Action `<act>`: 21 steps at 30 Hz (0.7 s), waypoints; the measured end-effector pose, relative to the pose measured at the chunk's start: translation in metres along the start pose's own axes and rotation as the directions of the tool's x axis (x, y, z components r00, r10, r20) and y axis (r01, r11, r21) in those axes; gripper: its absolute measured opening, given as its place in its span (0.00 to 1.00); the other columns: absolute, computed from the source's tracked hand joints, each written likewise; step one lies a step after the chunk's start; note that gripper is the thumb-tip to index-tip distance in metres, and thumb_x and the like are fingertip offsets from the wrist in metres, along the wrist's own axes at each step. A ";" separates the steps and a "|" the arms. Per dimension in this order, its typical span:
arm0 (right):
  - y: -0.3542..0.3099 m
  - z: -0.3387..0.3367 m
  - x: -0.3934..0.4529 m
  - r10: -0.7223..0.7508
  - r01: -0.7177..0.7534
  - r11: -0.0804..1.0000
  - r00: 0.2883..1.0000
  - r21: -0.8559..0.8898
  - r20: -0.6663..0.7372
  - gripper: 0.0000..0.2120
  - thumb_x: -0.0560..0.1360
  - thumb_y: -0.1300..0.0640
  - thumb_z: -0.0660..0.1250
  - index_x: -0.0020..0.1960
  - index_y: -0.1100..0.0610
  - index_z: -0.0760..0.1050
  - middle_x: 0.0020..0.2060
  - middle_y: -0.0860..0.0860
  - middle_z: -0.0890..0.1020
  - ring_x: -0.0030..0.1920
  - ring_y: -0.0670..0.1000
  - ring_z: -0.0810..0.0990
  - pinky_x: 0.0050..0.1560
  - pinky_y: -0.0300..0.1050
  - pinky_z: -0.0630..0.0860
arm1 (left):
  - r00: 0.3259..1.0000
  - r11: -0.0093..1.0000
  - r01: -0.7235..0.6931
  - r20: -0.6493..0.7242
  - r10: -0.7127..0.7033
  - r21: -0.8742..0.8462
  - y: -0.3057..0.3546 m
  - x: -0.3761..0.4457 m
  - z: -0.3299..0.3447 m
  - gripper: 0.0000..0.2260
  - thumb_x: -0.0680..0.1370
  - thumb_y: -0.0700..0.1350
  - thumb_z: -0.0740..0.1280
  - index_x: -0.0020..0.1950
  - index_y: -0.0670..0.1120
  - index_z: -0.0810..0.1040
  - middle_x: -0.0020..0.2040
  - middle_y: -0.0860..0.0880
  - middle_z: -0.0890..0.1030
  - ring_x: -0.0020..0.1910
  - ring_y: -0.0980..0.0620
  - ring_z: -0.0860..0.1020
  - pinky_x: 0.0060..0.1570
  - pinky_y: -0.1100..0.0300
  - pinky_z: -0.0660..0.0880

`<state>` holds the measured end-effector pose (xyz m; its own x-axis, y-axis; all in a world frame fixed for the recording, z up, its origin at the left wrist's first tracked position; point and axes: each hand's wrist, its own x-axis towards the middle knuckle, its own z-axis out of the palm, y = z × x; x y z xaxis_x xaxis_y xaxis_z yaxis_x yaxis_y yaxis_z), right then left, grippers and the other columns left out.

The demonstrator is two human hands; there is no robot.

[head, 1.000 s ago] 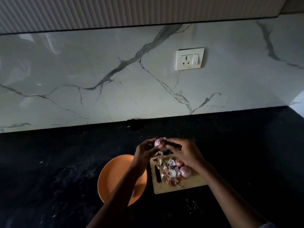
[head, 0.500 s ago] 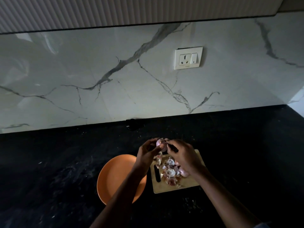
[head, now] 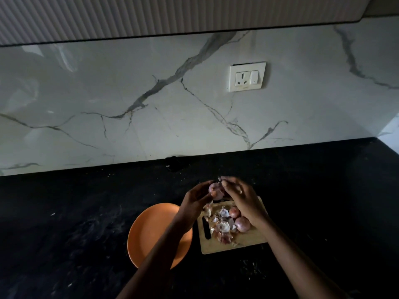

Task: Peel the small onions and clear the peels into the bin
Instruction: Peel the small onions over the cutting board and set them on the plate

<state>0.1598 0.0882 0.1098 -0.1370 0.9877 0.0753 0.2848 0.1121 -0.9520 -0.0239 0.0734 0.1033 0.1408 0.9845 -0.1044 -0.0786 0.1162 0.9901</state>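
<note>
Left hand point(head: 195, 198) gripping small onion point(head: 215, 190), right hand point(head: 241, 196) pinching its peel at 12 o'clock, above cutting board point(head: 248, 241) with peels point(head: 222, 226)

Matt pale wood cutting board point(head: 248, 242); dry papery peels point(head: 223, 228); speckled black stone surface point(head: 75, 212); glossy veined marble backsplash point(head: 151, 100).

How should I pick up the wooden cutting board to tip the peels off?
Grip the cutting board by its bare near edge, coming from the front. The peels and two onions crowd the middle, and the handle slot sits beside the orange plate.
</note>
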 end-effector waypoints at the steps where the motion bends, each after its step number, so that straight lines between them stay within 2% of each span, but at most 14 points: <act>1: 0.002 0.000 0.000 0.009 -0.009 1.000 1.000 0.009 0.019 0.17 0.78 0.43 0.67 0.64 0.49 0.79 0.58 0.43 0.83 0.60 0.39 0.80 0.60 0.38 0.76 | 1.000 1.000 -0.002 0.007 0.002 0.009 -0.001 0.000 0.001 0.17 0.80 0.40 0.68 0.69 0.43 0.75 0.61 0.47 0.83 0.60 0.48 0.81 0.56 0.57 0.78; 4: 0.007 -0.001 0.001 0.023 -0.022 1.000 1.000 -0.016 0.016 0.13 0.78 0.47 0.69 0.61 0.49 0.81 0.54 0.43 0.85 0.56 0.41 0.82 0.59 0.42 0.79 | 1.000 1.000 0.011 0.004 -0.012 0.012 -0.002 -0.001 0.001 0.17 0.81 0.39 0.67 0.70 0.43 0.74 0.62 0.46 0.82 0.61 0.47 0.81 0.60 0.54 0.78; 7: 0.008 -0.001 0.001 0.023 -0.024 0.999 0.999 -0.035 -0.022 0.10 0.81 0.53 0.67 0.60 0.50 0.82 0.53 0.43 0.85 0.56 0.41 0.82 0.58 0.41 0.78 | 1.000 1.000 0.027 0.001 -0.027 0.006 -0.005 -0.001 0.000 0.17 0.81 0.41 0.67 0.70 0.43 0.74 0.62 0.45 0.82 0.62 0.45 0.80 0.62 0.49 0.77; 9: 0.005 -0.002 0.000 0.018 -0.018 1.000 1.000 -0.024 0.013 0.11 0.80 0.51 0.67 0.61 0.49 0.81 0.55 0.43 0.85 0.56 0.41 0.82 0.57 0.40 0.79 | 1.000 1.000 0.022 -0.002 -0.022 0.018 -0.007 -0.001 -0.002 0.17 0.81 0.40 0.67 0.70 0.43 0.74 0.62 0.45 0.82 0.62 0.45 0.80 0.63 0.47 0.76; 11: 0.000 -0.002 -0.003 0.043 -0.046 0.999 0.994 0.024 0.100 0.15 0.78 0.48 0.70 0.64 0.47 0.79 0.55 0.44 0.84 0.52 0.39 0.83 0.51 0.37 0.79 | 1.000 0.999 0.028 -0.004 -0.027 0.034 -0.007 -0.001 -0.003 0.17 0.81 0.39 0.67 0.69 0.43 0.75 0.62 0.46 0.82 0.62 0.46 0.80 0.62 0.50 0.77; 14: -0.002 -0.003 -0.006 0.048 -0.047 0.999 0.985 -0.013 0.166 0.20 0.72 0.52 0.77 0.63 0.47 0.79 0.54 0.43 0.85 0.51 0.38 0.83 0.48 0.32 0.77 | 0.999 0.998 0.041 -0.003 -0.041 0.036 -0.007 -0.001 -0.005 0.15 0.80 0.37 0.66 0.67 0.45 0.76 0.60 0.46 0.83 0.61 0.47 0.81 0.58 0.54 0.79; 16: 0.000 -0.004 -0.007 0.029 -0.026 0.999 0.987 -0.021 0.157 0.18 0.72 0.54 0.77 0.61 0.49 0.81 0.51 0.43 0.85 0.50 0.39 0.83 0.47 0.32 0.77 | 0.998 0.998 0.055 0.006 -0.055 0.037 -0.010 0.000 -0.006 0.16 0.81 0.37 0.66 0.68 0.45 0.76 0.61 0.45 0.83 0.61 0.44 0.81 0.60 0.51 0.78; 18: 0.000 -0.005 -0.008 0.035 -0.035 0.999 0.989 -0.004 0.144 0.14 0.75 0.56 0.74 0.60 0.52 0.80 0.48 0.45 0.85 0.42 0.36 0.83 0.40 0.29 0.75 | 0.998 0.998 0.064 0.012 -0.064 0.028 -0.010 -0.001 -0.005 0.15 0.81 0.38 0.65 0.69 0.43 0.76 0.61 0.44 0.82 0.61 0.43 0.80 0.61 0.48 0.78; 19: 0.000 -0.005 -0.009 0.043 -0.043 0.999 0.990 0.000 0.132 0.12 0.77 0.56 0.73 0.59 0.53 0.80 0.47 0.46 0.85 0.39 0.36 0.82 0.37 0.29 0.74 | 0.998 0.998 0.067 0.016 -0.067 0.017 -0.010 -0.001 -0.004 0.14 0.82 0.39 0.65 0.68 0.44 0.76 0.61 0.44 0.83 0.60 0.44 0.81 0.60 0.49 0.78; 21: 0.002 -0.004 -0.010 0.057 -0.059 0.998 0.995 0.023 0.079 0.08 0.78 0.55 0.71 0.56 0.50 0.80 0.46 0.46 0.85 0.41 0.38 0.83 0.40 0.32 0.75 | 0.997 0.996 0.082 -0.009 -0.083 -0.022 -0.007 -0.003 0.000 0.11 0.82 0.39 0.63 0.63 0.46 0.78 0.57 0.46 0.84 0.56 0.49 0.83 0.54 0.56 0.79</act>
<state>0.1658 0.0787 0.1083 -0.1952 0.9808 -0.0027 0.2703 0.0512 -0.9614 -0.0240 0.0693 0.0963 0.1383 0.9726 -0.1867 -0.0887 0.1999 0.9758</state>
